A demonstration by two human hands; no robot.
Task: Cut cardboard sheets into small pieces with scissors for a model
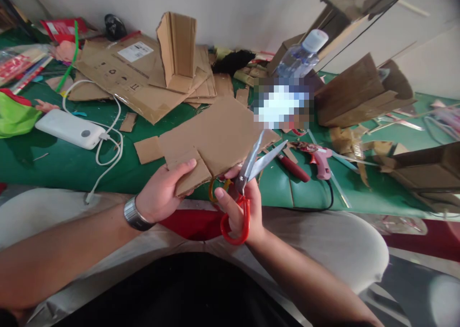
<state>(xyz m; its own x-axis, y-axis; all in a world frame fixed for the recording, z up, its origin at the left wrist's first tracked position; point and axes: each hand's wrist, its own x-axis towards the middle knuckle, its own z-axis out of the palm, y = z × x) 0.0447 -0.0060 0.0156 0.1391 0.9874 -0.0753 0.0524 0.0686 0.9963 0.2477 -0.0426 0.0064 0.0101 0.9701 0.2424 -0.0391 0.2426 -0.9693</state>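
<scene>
My left hand (165,188) grips the near left corner of a flat brown cardboard piece (219,133), thumb on top and fingers underneath. A slit runs into the cardboard from its near edge, just right of my thumb. My right hand (247,212) holds scissors (245,224) with red handles, the thumb through one loop. The blades are spread apart and point up and away, close to the cardboard's right edge. Some of the right fingers are hidden behind the scissors and the cardboard's near edge.
On the green table lie a white power bank (70,128) with a cable, stacked cardboard (132,77), a pink glue gun (321,159) and a red-handled tool (294,169). A clear bottle (300,58) stands behind. Cardboard constructions (359,89) stand at right.
</scene>
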